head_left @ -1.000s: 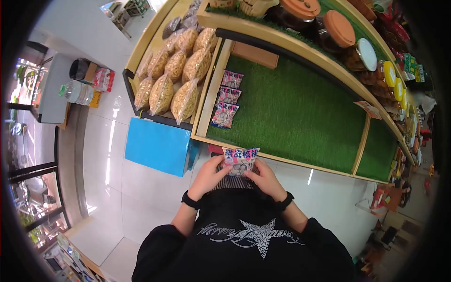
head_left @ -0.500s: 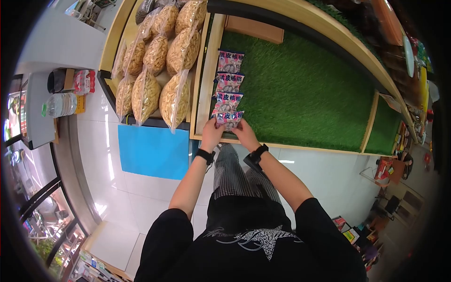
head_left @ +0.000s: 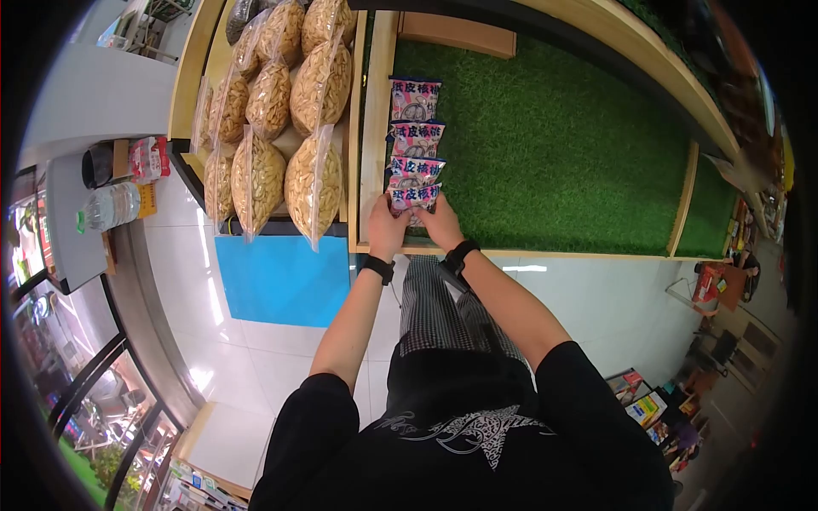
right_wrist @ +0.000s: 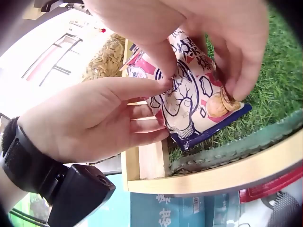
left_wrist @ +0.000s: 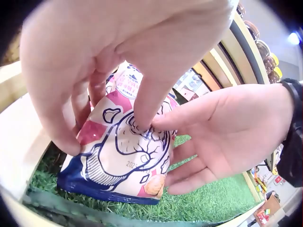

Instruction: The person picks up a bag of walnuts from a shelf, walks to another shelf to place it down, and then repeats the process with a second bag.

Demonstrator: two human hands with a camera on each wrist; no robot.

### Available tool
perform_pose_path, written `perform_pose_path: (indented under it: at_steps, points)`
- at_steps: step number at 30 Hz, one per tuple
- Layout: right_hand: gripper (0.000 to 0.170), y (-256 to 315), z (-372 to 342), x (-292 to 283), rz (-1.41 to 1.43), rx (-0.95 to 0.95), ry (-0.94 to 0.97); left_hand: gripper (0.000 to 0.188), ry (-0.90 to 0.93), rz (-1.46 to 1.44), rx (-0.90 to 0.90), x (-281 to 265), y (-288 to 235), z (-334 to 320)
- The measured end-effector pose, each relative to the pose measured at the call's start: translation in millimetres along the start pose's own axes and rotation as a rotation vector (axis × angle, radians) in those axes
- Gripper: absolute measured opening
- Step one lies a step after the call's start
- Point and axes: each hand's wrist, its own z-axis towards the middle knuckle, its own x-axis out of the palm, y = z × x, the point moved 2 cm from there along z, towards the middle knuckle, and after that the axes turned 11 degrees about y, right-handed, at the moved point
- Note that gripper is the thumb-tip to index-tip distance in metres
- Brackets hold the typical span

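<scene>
Two hands [head_left: 388, 230] [head_left: 441, 225], fingers [left_wrist: 152, 97] pinching pink packet [head_left: 414, 196], three packets [head_left: 417, 140] beyond, clear filled bags [head_left: 258, 176] alongside

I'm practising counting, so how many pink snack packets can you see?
4, in one row along the left of the green grass: farthest packet, second packet, third packet and nearest packet. Others may be hidden.

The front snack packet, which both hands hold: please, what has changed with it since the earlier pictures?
The left hand and right hand have moved the front packet forward, away from the body, to the near end of the row in the green-lined tray. Neither hand has let go. The three other packets stay in their row.
</scene>
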Motion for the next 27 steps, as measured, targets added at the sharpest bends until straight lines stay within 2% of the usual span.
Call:
perform_pose_path:
  at_steps: [1,4,6,10,13,15,16,18,19,21,23,24,27]
  points:
    - [0.055,-4,-1,0,0.004,0.002,-0.001,0.042,0.063,0.034,-0.059,-1,-5,-2]
    - [0.056,-10,-2,3,0.04,-0.005,0.092,0.037,0.108,0.023,-0.069,-1,6,-4]
    - [0.073,-14,-8,6,0.01,-0.019,0.118,0.035,0.082,0.081,-0.031,3,23,-4]
    - [0.084,-14,-17,-3,0.065,-0.049,0.129,0.037,0.022,0.086,-0.019,2,27,-15]
    - [0.081,-19,-36,-22,-0.092,0.022,0.029,0.043,-0.002,0.049,-0.005,-4,19,-30]
    - [0.068,-30,-54,-40,0.1,0.026,0.128,0.042,-0.027,0.092,-0.03,-7,14,-43]
    - [0.068,-42,-62,-46,0.106,0.016,0.118,0.043,-0.011,0.093,-0.038,-6,20,-47]
    - [0.047,-65,-80,-55,0.215,-0.018,0.158,0.043,-0.001,0.092,-0.029,-4,23,-62]
    - [0.047,-69,-94,-63,0.222,-0.031,0.144,0.043,0.007,0.085,-0.031,-2,24,-69]
    - [0.03,-75,-127,-77,0.258,-0.053,0.272,0.042,0.014,0.128,-0.012,4,17,-86]
    - [0.027,-79,-161,-90,0.239,-0.059,0.24,0.039,0.087,0.24,-0.042,14,1,-104]
    - [0.027,-78,-179,-99,0.214,-0.028,0.256,0.038,0.117,0.177,-0.005,24,1,-109]
    - [0.029,-102,-220,-122,0.183,-0.102,0.176,0.038,0.269,0.053,0.031,58,-1,-122]
